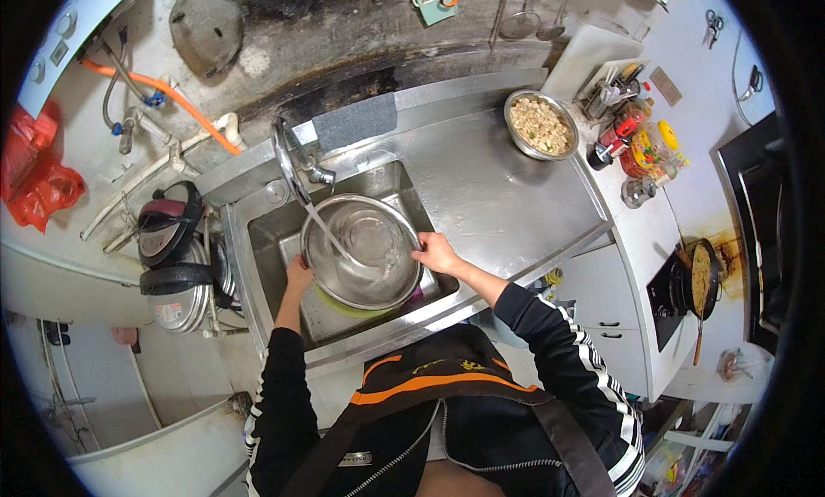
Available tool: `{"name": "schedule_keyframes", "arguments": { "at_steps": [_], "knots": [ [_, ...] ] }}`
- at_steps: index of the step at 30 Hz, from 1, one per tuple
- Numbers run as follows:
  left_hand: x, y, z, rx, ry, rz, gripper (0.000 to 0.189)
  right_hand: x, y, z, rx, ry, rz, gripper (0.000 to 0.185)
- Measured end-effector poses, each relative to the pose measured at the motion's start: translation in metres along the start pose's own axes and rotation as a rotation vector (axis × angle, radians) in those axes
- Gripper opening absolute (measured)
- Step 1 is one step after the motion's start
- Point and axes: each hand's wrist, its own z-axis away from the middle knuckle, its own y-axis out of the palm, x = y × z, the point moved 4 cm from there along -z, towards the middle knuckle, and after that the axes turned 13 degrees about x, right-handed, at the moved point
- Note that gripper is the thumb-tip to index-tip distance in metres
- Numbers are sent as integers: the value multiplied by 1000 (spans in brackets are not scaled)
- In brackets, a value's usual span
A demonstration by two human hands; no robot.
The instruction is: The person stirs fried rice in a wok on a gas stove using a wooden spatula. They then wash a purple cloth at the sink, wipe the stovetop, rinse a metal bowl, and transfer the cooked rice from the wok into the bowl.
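Both of my hands hold a round stainless steel bowl (335, 265) by its rim over the sink (267, 242). My left hand (298, 275) grips the left side, its fingers partly hidden behind the rim. On the right side, my right hand (437, 252) has the thumb near the inner edge. A stream of water runs from the chrome faucet (293, 168) into the bowl, and water swirls inside it. Beneath the bowl, part of a green basin (341, 309) shows.
A metal bowl of pale chopped food (541, 126) stands at the counter's back right. Bottles and jars (644, 149) line the right-hand counter. Farther right, a wok with food (701, 278) sits on a cooktop. Left of the sink is a stack of lids and pots (174, 265).
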Motion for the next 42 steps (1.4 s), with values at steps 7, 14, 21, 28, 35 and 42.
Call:
{"name": "schedule_keyframes", "arguments": {
  "at_steps": [7,14,21,28,35,42],
  "knots": [
    [6,120,-26,101,-130,883,16,73,-32,34,-367,-342,213,11],
    [56,119,-23,-133,-267,-172,37,81,-58,86,-494,-738,615,15],
    [123,106,47,320,-610,841,47,55,-107,123,-692,-502,584,20],
    [16,90,0,-23,89,679,37,-53,-141,171,-1252,200,48,8],
    [-146,95,18,-127,788,-367,21,-139,-157,214,-1572,488,-365,5],
    [-203,116,112,44,1100,-792,12,-230,-143,239,-1631,622,-768,11]
  ]
}}
